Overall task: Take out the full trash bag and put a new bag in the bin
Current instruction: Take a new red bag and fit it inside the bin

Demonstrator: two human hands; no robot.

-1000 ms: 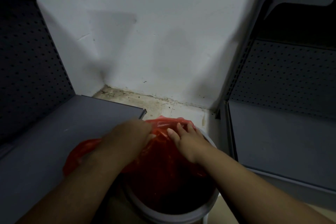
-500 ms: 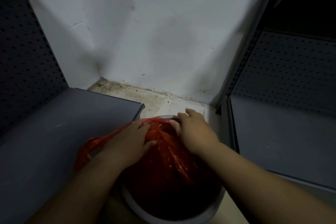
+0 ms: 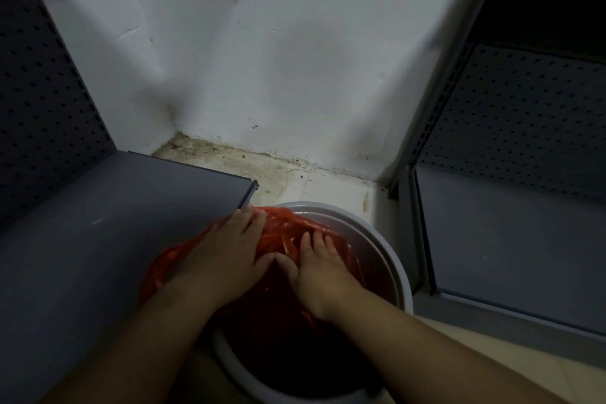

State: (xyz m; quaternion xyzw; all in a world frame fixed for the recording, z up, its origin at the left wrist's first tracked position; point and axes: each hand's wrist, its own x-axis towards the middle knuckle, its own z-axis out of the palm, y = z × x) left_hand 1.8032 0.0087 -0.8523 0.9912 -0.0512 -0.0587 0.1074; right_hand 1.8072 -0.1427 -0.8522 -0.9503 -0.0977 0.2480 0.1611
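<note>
The white bin (image 3: 387, 249) sits on the floor between two grey shelves (image 3: 98, 239), the red bag (image 3: 285, 229) bunched inside it and spilling over the left rim. Both hands press flat on the plastic, fingers straight: left hand (image 3: 226, 252) at the rim, right hand (image 3: 321, 272) inside. Best spread the bag evenly round the rim (thin film probably tears easily).

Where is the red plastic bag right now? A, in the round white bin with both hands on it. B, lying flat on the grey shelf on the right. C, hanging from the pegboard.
A: the red plastic bag sits in the round white bin, spilling over its left edge, with the left hand and right hand on it.
</note>
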